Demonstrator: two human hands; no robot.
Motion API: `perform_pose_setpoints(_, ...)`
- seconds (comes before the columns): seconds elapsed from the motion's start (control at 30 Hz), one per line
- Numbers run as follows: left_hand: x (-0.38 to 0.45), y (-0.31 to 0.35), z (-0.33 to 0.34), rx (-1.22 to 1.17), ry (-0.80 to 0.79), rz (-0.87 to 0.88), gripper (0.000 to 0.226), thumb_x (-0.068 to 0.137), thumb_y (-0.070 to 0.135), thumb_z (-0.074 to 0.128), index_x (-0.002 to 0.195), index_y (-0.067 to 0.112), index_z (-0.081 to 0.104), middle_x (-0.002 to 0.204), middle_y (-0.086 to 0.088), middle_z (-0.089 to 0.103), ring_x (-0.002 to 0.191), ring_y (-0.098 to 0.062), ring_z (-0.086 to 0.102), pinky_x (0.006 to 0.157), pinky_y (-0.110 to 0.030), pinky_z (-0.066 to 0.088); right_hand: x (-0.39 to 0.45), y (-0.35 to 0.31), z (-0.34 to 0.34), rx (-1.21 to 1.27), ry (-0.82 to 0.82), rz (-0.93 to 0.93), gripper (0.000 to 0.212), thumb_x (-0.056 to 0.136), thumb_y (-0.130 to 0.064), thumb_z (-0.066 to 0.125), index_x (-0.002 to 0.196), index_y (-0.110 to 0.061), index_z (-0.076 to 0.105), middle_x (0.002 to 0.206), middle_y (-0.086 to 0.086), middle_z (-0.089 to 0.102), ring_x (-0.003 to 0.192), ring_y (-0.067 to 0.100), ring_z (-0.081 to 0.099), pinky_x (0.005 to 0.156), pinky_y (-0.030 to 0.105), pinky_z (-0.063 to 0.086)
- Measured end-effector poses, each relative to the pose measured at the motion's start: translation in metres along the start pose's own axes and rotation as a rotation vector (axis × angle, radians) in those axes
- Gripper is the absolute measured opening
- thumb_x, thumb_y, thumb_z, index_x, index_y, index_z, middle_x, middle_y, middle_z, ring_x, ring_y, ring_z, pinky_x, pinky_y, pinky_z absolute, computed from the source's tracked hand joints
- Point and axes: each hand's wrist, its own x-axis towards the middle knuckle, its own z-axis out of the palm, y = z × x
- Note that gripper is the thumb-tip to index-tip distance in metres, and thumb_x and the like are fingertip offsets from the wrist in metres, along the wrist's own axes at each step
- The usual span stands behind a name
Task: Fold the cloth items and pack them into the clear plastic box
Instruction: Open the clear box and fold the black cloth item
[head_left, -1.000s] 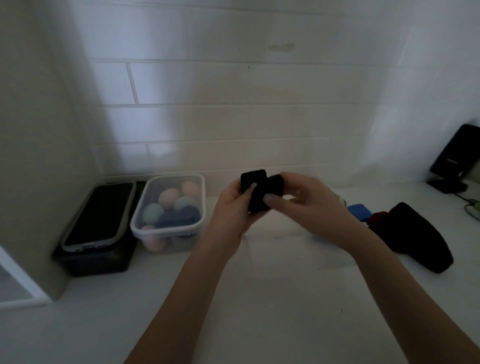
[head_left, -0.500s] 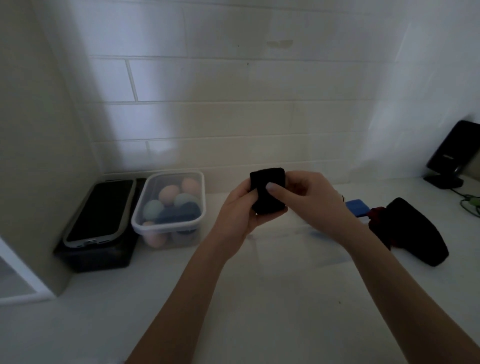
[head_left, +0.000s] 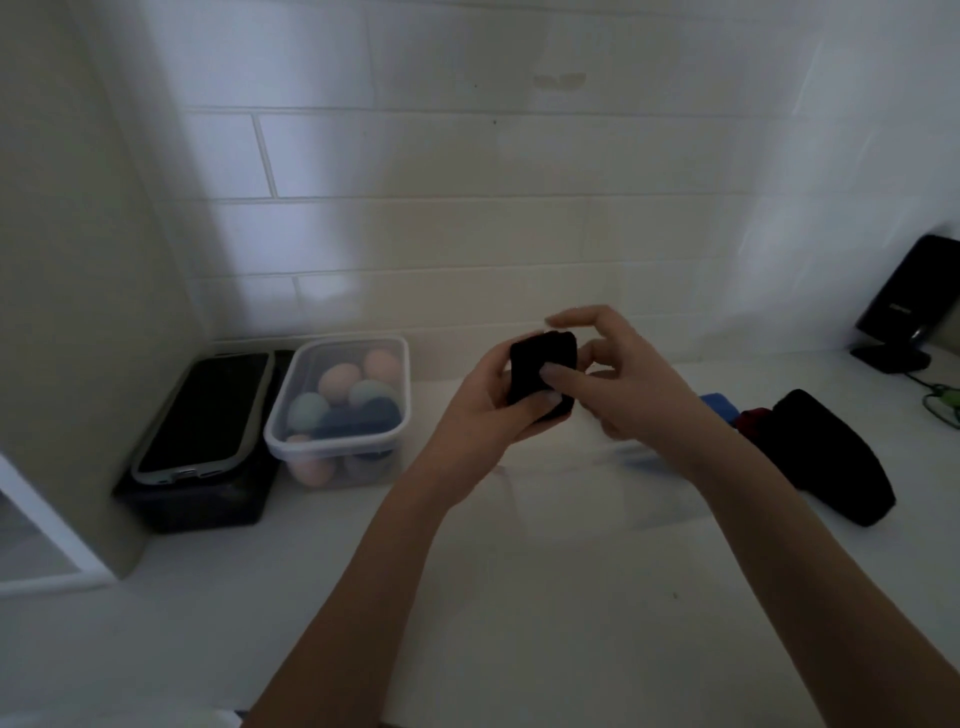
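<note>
My left hand (head_left: 483, 410) grips the black cloth (head_left: 540, 364) above the table (head_left: 519, 597)'s back edge; right hand (head_left: 628, 384) loose, thumb pressing it.

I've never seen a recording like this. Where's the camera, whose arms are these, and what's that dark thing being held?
No machine here: a person wears a camera on the head, looking down at their own hands. The left hand grips a folded black cloth; the right hand has its thumb on it. On the white counter stand a clear plastic box of coloured bundles and a black box. A dark cloth pile lies at the right.
</note>
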Motion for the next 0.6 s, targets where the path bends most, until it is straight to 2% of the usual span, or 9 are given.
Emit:
perform_pose_setpoints(0.1,-0.003,0.002,-0.002,0.148,0.047,0.036,0.05,0.085,-0.014,0.052,0.128,0.007,0.039,0.106,0.0,0.065,0.093,-0.005,0.067,0.091,-0.027,0.053,-0.004,-0.004,-0.006,0.003,-0.106,-0.021,0.013,0.084,-0.02,0.065,0.087,-0.032,0.061,0.079,-0.004,0.055,0.052,0.005,0.048,0.04,0.022,0.034)
perform_pose_setpoints(0.2,-0.013,0.002,-0.001,0.238,0.024,0.052,0.051,0.085,-0.014,0.051,0.13,0.005,0.036,0.106,0.001,0.063,0.093,-0.002,0.065,0.094,-0.03,0.051,-0.008,-0.007,-0.009,0.011,-0.164,-0.044,0.01,0.083,-0.018,0.067,0.083,-0.027,0.061,0.078,-0.01,0.057,0.051,0.004,0.046,0.042,0.02,0.033)
perform_pose_setpoints(0.27,-0.025,0.002,0.0,0.262,-0.009,0.045,0.056,0.083,-0.01,0.058,0.13,0.012,0.037,0.109,0.002,0.064,0.096,-0.003,0.065,0.094,-0.03,0.051,-0.011,-0.01,-0.013,-0.036,-0.216,-0.048,0.006,0.085,-0.021,0.065,0.083,-0.023,0.06,0.069,-0.018,0.06,0.054,0.003,0.048,0.045,0.018,0.037)
perform_pose_setpoints(0.33,-0.04,0.0,-0.002,0.356,-0.035,0.043,0.072,0.073,0.003,0.074,0.128,0.031,0.037,0.116,0.005,0.062,0.104,-0.005,0.063,0.095,-0.028,0.05,-0.015,-0.012,-0.018,-0.082,-0.249,-0.007,0.007,0.088,-0.025,0.06,0.083,-0.022,0.057,0.07,-0.019,0.063,0.06,0.003,0.057,0.05,0.021,0.044)
perform_pose_setpoints(0.43,-0.062,0.0,0.0,0.683,0.013,0.077,0.087,0.058,0.027,0.087,0.127,0.04,0.035,0.115,0.014,0.053,0.098,-0.007,0.056,0.088,-0.019,0.047,-0.026,-0.01,-0.023,-0.071,-0.337,0.156,0.012,0.09,-0.024,0.058,0.083,-0.017,0.051,0.076,0.0,0.068,0.063,0.013,0.066,0.049,0.029,0.053)
perform_pose_setpoints(0.53,-0.078,-0.002,0.007,1.055,0.076,0.266,0.07,0.058,0.041,0.082,0.115,0.039,0.042,0.097,0.017,0.044,0.09,-0.008,0.043,0.078,-0.012,0.035,-0.042,-0.006,-0.019,-0.09,-0.364,0.295,0.01,0.09,-0.019,0.059,0.089,-0.015,0.05,0.084,0.015,0.069,0.067,0.023,0.069,0.048,0.032,0.057)
perform_pose_setpoints(0.6,-0.084,-0.002,0.008,1.12,0.127,0.318,0.058,0.059,0.043,0.08,0.103,0.038,0.043,0.09,0.017,0.04,0.088,-0.005,0.041,0.075,-0.01,0.033,-0.052,-0.002,-0.012,-0.084,-0.291,0.327,0.013,0.09,-0.018,0.058,0.092,-0.016,0.045,0.087,0.016,0.068,0.069,0.023,0.07,0.046,0.032,0.056)
